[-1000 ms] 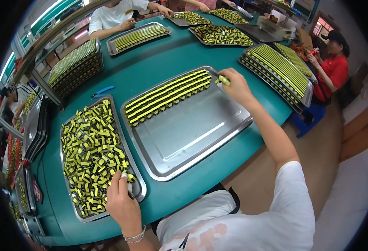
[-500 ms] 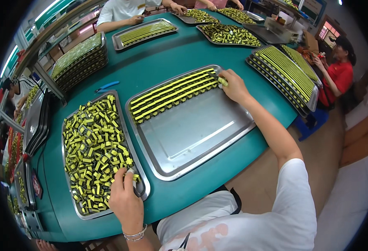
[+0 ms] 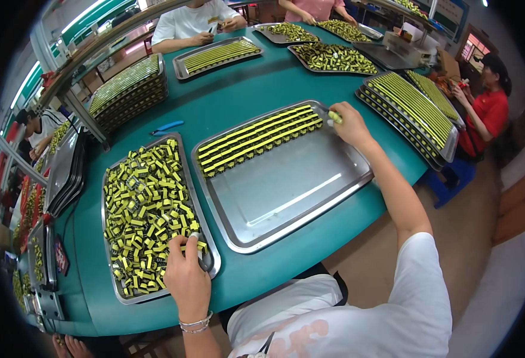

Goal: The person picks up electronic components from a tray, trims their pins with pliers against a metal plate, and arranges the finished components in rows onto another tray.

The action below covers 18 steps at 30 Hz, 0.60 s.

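My right hand is closed on a small yellow-and-black transformer, just over the right rim of a metal tray. Several straight rows of such transformers fill the far part of this tray; its near part is bare metal. On the left, a second tray carries a loose heap of transformers. My left hand reaches into the heap's near right corner, finger and thumb drawn together. Whatever lies between those fingers is hidden. A white cover shows on a fingertip there.
Blue-handled pliers lie behind the heap. Stacked filled trays stand far left and right. Across the green table, other people handle parts near more trays. A person in red sits at the right.
My right hand has moved a little right, off the end of the far row, with a transformer in its fingers. My left hand stays at the heap's corner. The whole view has shifted slightly.
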{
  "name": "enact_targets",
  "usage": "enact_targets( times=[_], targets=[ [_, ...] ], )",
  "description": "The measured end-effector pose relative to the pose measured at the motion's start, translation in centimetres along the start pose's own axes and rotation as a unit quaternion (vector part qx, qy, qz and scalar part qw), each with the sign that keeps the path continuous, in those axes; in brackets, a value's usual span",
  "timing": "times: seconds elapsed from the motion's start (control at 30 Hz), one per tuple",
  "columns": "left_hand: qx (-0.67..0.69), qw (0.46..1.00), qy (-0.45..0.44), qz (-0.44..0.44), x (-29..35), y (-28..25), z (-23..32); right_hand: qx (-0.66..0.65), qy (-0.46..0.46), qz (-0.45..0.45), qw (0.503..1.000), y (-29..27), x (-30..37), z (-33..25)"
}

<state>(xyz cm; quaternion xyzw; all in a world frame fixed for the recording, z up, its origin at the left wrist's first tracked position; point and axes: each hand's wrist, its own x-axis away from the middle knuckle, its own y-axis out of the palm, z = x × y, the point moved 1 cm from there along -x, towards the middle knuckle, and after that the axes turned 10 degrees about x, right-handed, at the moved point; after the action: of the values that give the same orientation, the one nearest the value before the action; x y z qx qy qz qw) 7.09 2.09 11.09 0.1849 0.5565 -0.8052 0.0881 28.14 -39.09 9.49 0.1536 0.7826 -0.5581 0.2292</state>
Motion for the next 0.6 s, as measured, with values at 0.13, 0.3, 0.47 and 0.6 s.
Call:
enact_targets(
  times=[0.13, 0.3, 0.47, 0.6],
  targets=[
    [0.027, 0.999, 0.032, 0.018, -0.2, 0.1, -0.5, 0.001, 0.025, 0.025, 0.999, -1.5, 0.4, 2.2],
    [0.082, 0.995, 0.038, 0.045, -0.5, -0.3, -0.6, -0.056, 0.167, 0.025, 0.984, 0.5, 1.8, 7.1],
    [0.092, 0.993, 0.029, 0.061, -0.4, -0.3, 0.0, -0.070, 0.174, 0.018, 0.982, 0.6, 2.0, 7.0],
    [0.070, 0.995, 0.020, 0.066, 0.3, 0.6, 0.0, -0.071, 0.177, 0.046, 0.980, 0.3, 2.3, 7.2]
  ],
)
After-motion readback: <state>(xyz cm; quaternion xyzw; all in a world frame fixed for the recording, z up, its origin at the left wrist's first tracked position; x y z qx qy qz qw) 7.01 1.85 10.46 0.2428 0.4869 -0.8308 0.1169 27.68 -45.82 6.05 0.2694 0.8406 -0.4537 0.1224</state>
